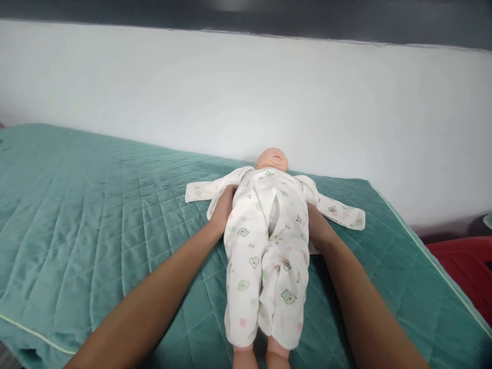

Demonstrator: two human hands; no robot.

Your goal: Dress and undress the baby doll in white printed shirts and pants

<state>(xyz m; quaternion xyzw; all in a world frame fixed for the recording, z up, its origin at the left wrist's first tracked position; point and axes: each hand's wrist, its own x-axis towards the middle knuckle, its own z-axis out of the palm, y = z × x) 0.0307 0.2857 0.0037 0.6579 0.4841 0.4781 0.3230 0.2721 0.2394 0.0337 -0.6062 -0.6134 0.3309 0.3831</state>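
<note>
A baby doll (271,159) lies on its back, head toward the wall and bare feet toward me. White printed baby trousers (246,261) cover its legs and reach high up the body. A matching long-sleeved top (342,211) has its sleeves spread out to both sides. My left hand (225,207) is at the doll's left-of-view side, fingers tucked out of sight behind the clothing. On the opposite side my right hand (318,228) rests against the trousers, its fingers also hidden. Whether either hand grips the cloth or the body cannot be made out.
Under the doll spreads a green quilted bed cover (115,215) with pale piping along its edge. A white wall (192,92) rises behind it. Beyond the right edge stands a red object (465,266), partly cut off.
</note>
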